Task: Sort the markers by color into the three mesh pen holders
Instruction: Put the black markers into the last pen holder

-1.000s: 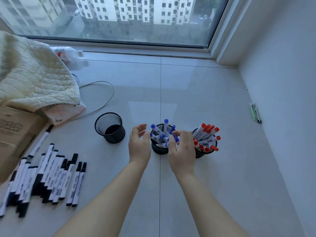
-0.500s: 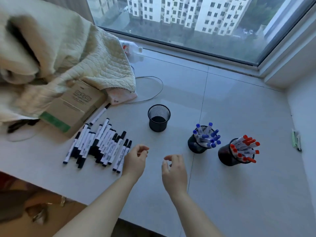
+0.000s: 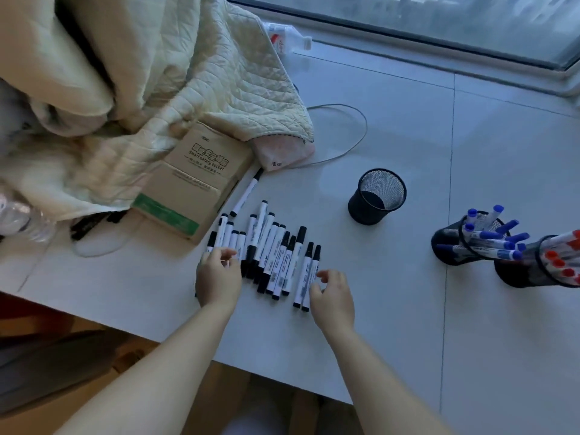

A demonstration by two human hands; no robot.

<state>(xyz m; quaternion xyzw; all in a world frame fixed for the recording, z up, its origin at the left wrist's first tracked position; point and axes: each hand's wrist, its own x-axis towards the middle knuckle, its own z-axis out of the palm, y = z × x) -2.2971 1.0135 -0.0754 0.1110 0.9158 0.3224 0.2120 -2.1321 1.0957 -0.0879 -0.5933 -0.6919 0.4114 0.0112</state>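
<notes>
**Black markers still on the desk, both hands at the row**

White and glossy, the desk (image 3: pixel 392 309) runs up to a window sill at 12 o'clock. Your left hand (image 3: pixel 218 277) sits at the 9 o'clock end of the row of black markers (image 3: pixel 276 259), fingers loosely curled over the outermost ones; whether that grip has closed on one, you cannot tell. Your right hand (image 3: pixel 332 296) lies at the 3 o'clock end, fingers bent and spread, fingertips just touching the last marker, nothing clamped. One stray black marker (image 3: pixel 248 192) lies apart at 11 o'clock from the row, beside a cardboard box (image 3: pixel 191 183) half covered by a quilted blanket (image 3: pixel 188 73). The empty mesh holder (image 3: pixel 376 197) stands upright at 2 o'clock from the row. Well off at 3 o'clock, the holder of blue markers (image 3: pixel 448 246) and the holder of red markers (image 3: pixel 518 271) stand close together.
</notes>
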